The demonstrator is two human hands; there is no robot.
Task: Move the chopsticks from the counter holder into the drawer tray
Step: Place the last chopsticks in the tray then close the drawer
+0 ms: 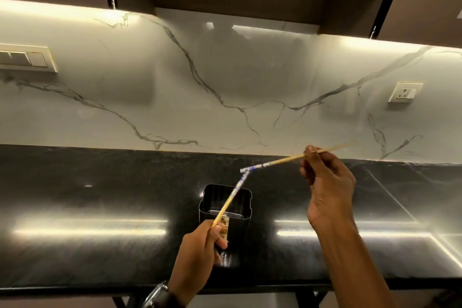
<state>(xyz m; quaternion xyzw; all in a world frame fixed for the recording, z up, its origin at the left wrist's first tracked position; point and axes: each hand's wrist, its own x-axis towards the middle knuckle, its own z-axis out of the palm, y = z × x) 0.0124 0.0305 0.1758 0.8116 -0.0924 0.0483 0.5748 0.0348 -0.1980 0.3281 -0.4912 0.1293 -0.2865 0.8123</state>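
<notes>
Overhead, both hands pinch one chopstick each: left hand fingers closed on a chopstick angled up-right; right hand fingertips closed on another. Patterned ends meet above the black holder on the table.

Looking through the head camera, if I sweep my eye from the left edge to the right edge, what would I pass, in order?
Switch panel → wristwatch → left hand holding one chopstick → black holder → right hand holding the other chopstick → wall socket.
</notes>
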